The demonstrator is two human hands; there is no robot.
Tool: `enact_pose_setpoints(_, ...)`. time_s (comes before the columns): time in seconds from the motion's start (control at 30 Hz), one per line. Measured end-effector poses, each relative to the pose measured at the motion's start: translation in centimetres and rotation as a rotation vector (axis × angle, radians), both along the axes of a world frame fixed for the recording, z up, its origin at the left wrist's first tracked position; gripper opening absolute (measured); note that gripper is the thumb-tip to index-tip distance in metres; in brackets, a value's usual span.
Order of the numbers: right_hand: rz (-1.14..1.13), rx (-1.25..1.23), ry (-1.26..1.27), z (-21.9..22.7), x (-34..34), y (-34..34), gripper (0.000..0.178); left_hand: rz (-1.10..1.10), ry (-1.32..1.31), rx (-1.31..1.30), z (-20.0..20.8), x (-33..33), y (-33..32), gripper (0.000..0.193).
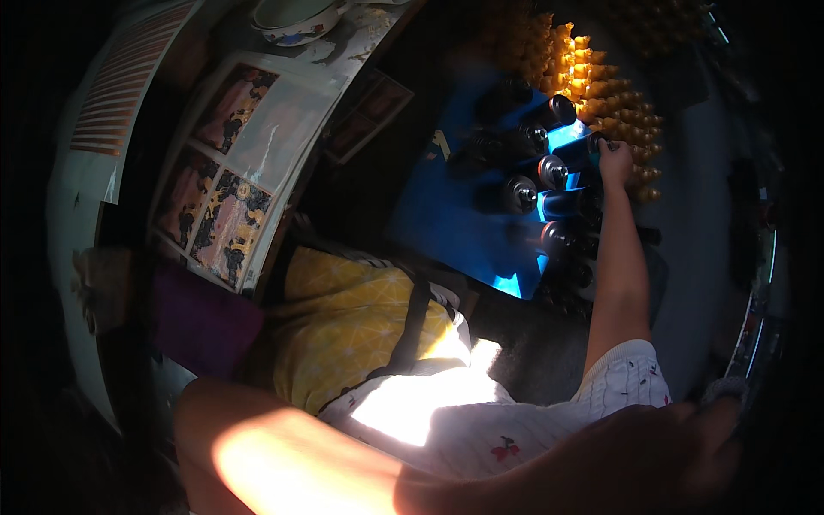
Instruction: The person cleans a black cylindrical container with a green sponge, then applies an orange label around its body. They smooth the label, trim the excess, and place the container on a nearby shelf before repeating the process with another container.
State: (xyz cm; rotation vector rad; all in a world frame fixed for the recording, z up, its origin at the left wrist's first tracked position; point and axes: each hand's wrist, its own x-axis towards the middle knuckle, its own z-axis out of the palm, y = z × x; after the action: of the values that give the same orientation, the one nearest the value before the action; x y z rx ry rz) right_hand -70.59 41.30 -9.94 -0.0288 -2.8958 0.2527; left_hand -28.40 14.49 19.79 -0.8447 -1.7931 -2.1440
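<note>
Several dark aerosol cans stand or lean together on a blue surface (481, 199), their silvery tops catching light, among them one can (519, 196) near the middle. At the far right of this group, my right hand (615, 161) has its fingers closed around the top of a dark can (580, 151). My left forearm crosses the bottom of the view from left to right. My left hand (699, 438) is in deep shadow at the lower right, beside a grey, rough-looking thing (725, 390); its fingers are too dark to make out.
Rows of small gold figurines (592, 77) stand behind the cans. On the left is a table with a picture-printed sheet (232, 206) and a patterned enamel basin (296, 24). Yellow patterned cloth (343, 313) covers my lap, near a purple cloth (206, 322).
</note>
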Motion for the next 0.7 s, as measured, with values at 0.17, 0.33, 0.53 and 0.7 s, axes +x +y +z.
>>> enact_pose_setpoints(0.17, -0.103, -0.01, -0.244, -4.7, -0.9, 0.8, 0.045, 0.104, -0.03, 0.034, -0.6, -0.6, -0.5, 0.015)
enact_pose_setpoints(0.33, 0.054, 0.079, -0.41, -3.9, -3.0, 1.4, 0.047, 0.181, -0.029, 0.065, -0.3, -1.3, -0.8, 0.014)
enact_pose_setpoints(0.53, 0.088, 0.228, -0.078, 0.6, 1.0, 0.5, 0.059, 0.297, 0.01, 0.119, 0.9, -3.4, -0.3, 0.013)
enact_pose_setpoints(0.7, 0.336, -0.224, 0.174, 7.0, 7.8, -6.5, 0.044, 0.362, 0.082, 0.1, 0.8, -1.3, -1.2, 0.013)
